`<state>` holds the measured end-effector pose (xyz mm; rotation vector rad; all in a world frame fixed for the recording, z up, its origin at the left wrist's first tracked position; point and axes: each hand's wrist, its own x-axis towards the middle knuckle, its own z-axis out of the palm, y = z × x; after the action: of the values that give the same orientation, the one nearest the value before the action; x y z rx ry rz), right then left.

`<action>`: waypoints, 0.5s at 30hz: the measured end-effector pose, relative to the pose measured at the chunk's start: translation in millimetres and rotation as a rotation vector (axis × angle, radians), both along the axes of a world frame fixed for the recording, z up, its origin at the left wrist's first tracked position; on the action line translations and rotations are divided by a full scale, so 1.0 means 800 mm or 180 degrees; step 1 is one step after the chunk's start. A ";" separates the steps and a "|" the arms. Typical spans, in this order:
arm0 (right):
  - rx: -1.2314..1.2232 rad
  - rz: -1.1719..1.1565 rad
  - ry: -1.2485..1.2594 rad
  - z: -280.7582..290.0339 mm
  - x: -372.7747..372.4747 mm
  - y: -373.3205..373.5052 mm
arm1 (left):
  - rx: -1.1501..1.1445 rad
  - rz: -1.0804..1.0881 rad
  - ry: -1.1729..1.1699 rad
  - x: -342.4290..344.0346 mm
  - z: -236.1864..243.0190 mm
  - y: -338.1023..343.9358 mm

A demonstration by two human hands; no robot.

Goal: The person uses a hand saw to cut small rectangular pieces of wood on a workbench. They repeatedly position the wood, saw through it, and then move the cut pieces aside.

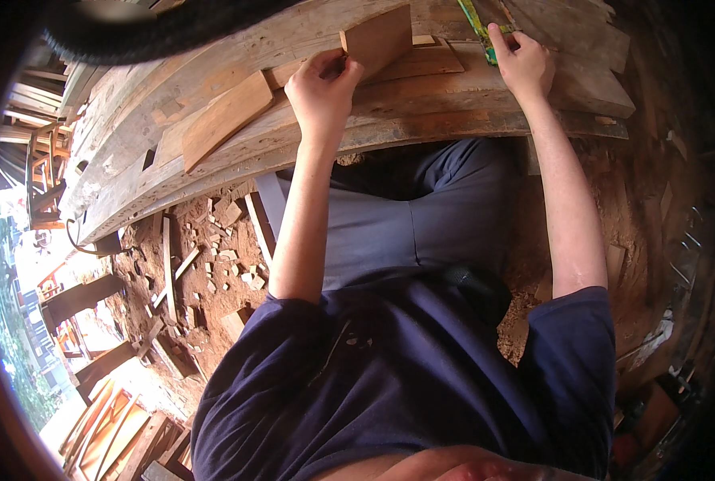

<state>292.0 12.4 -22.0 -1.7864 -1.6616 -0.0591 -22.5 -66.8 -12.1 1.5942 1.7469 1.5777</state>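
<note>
My left hand (324,92) is closed, fingers pinched at the lower left corner of a flat wooden board (383,38), which is tilted up on edge over the bench. My right hand (524,66) is wrapped around a narrow green and yellow tool (479,30) with its thumb up. The top of that tool runs out of view, so its exact kind is unclear. Both hands are above a workbench of thick, worn planks (469,90). Left of my left hand, a second flat board (227,120) lies slanted across the front of the bench.
Another thin wooden piece (433,60) lies behind the tilted board. Small wood offcuts (225,256) and longer strips (168,260) litter the brown floor at left. A dark, thick curved object (133,44) crosses the upper left. Wooden frames (45,172) stand at far left.
</note>
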 end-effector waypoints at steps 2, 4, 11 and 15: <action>-0.0033 -0.0019 0.0016 0.000 0.000 0.000 | -0.0127 0.0041 -0.0064 0.002 0.001 -0.001; -0.0066 -0.0034 -0.0001 0.001 0.000 0.000 | -0.0173 0.0083 -0.0048 0.004 0.002 -0.001; -0.0393 -0.0114 -0.0077 0.008 0.000 -0.002 | 0.0129 0.0225 0.0522 0.006 0.000 0.011; -0.0340 -0.0070 0.0010 0.005 0.001 -0.001 | 0.0345 -0.0495 -0.0631 0.003 -0.008 0.025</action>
<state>292.4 11.4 -18.1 -1.8830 -1.6708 0.0229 -19.8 -46.9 -18.5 1.5219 1.4234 1.7137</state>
